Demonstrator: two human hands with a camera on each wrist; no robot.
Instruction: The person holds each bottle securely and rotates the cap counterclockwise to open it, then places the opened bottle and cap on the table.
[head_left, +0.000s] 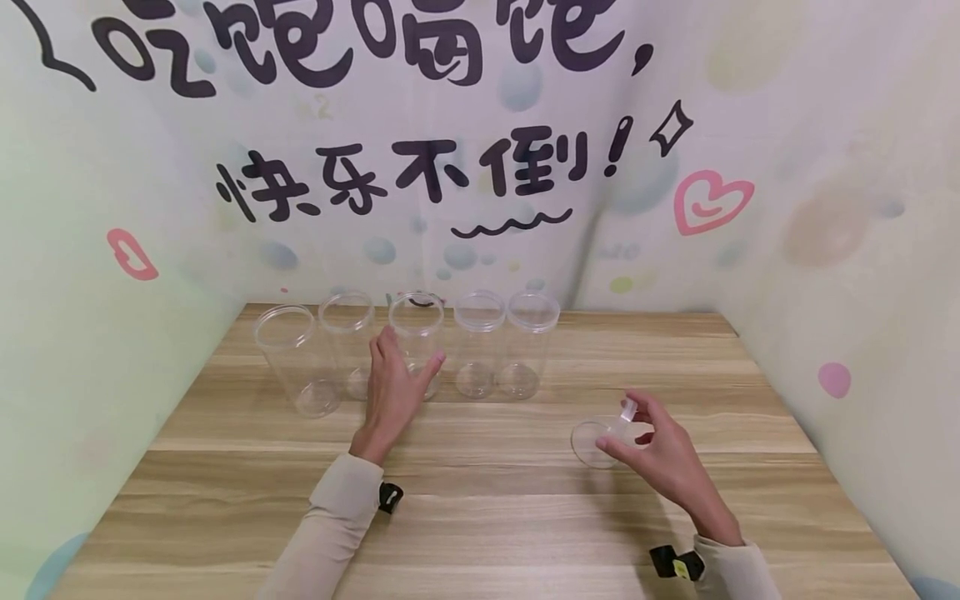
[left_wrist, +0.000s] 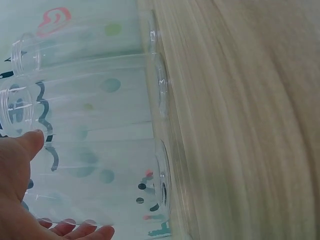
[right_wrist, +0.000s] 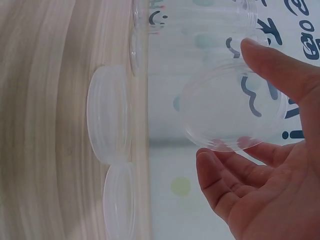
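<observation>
Several tall clear plastic jars stand upright in a row at the back of the table. My left hand (head_left: 393, 387) is around the middle jar (head_left: 417, 329), thumb on its right side and fingers on its left. In the left wrist view, the same jar (left_wrist: 100, 180) lies between the thumb (left_wrist: 34, 142) and the fingertips. To the right, my right hand (head_left: 667, 450) pinches a round clear lid (right_wrist: 230, 107) by its rim, above the table. Beneath this hand lies another clear lid (head_left: 588, 442).
In the right wrist view, two pale lids (right_wrist: 109, 115) (right_wrist: 120, 202) rest side by side on the wooden table (head_left: 465, 533). More jars (head_left: 288, 358) (head_left: 534, 342) flank the middle one. A printed wall (head_left: 420, 258) rises directly behind the table's back edge.
</observation>
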